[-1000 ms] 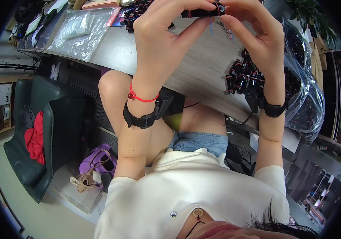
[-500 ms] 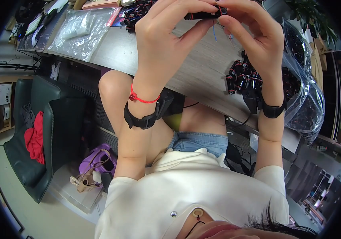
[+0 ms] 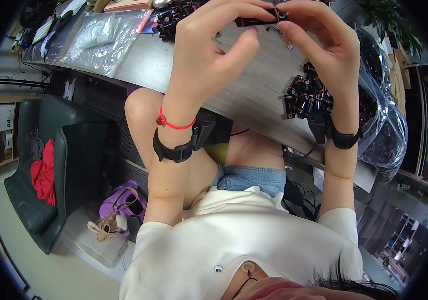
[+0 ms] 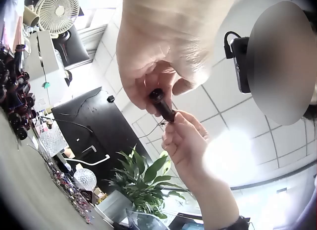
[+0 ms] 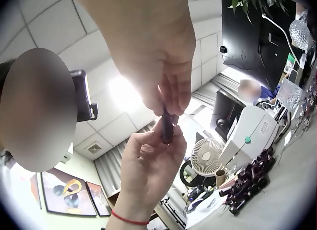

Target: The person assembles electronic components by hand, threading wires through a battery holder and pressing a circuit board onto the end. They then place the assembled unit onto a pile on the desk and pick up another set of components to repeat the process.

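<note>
A small black cylinder (image 3: 256, 21) with a red band near its end is held up over the desk between both hands. My right hand (image 3: 331, 50) pinches its right end between thumb and fingertips. The fingers of my left hand (image 3: 199, 55) curl over its other end, while the left thumb stands apart from it. In the left wrist view the black cylinder (image 4: 166, 108) leans against the left fingers, with the right fingertips at its far end. From the right wrist, the cylinder (image 5: 167, 128) shows among the left fingertips.
A pile of similar black cylinders (image 3: 306, 95) lies by the right forearm, and another heap (image 3: 169, 22) at the back. A flat plastic bag (image 3: 104, 40) lies on the desk's left. A large clear bag (image 3: 384, 135) stands at the right edge. Thin wires (image 5: 307, 111) lie on the desk.
The left thumb has come away from the cylinder and moved down and left. A thin blue wire seen below the cylinder earlier no longer shows. The right hand has barely moved.
</note>
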`<act>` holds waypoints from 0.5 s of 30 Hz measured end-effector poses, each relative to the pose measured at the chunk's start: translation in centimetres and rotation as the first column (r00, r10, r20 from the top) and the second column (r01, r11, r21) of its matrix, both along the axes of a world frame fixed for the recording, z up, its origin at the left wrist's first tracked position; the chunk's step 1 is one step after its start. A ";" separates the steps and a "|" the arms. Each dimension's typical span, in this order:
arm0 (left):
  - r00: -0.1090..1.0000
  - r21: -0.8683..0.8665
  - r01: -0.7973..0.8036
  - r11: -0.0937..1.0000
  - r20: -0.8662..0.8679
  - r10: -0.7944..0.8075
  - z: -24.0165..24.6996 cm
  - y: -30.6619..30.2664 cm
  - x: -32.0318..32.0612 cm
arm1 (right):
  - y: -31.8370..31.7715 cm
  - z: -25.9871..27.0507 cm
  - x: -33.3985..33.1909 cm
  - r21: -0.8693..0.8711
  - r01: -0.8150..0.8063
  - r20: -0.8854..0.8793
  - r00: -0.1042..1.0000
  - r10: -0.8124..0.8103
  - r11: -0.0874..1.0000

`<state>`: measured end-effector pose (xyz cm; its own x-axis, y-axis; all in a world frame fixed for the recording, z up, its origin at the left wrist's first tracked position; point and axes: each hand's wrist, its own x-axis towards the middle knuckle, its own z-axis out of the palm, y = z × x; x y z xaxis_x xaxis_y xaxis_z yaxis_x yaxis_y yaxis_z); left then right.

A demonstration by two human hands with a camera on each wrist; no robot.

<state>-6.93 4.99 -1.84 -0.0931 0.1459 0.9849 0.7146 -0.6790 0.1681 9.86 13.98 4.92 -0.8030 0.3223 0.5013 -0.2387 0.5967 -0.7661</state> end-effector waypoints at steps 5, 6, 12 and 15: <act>0.846 -0.628 0.165 0.760 0.487 0.219 3.4 -5.6 4.0 | -0.2 0.7 -0.1 0.246 0.039 0.056 0.997 -0.054 0.968; 0.846 -0.628 0.165 0.760 0.487 0.219 3.4 -5.6 3.9 | -0.2 0.7 -0.1 0.246 0.039 0.056 0.997 -0.054 0.969; 0.905 -0.715 0.101 0.692 0.354 0.234 2.7 -5.4 3.2 | 0.0 0.7 -0.4 0.249 0.011 0.097 0.995 -0.037 0.968; 0.859 -0.713 0.245 0.657 0.475 0.194 0.3 -4.4 2.6 | -0.1 0.5 -0.5 0.199 -0.007 0.097 0.995 -0.013 0.980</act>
<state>-4.37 0.62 -1.57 -0.4876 0.7950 0.3608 0.3713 -0.1851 0.9099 9.35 13.91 5.45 -0.8502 0.2264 0.4752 -0.1670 0.7400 -0.6515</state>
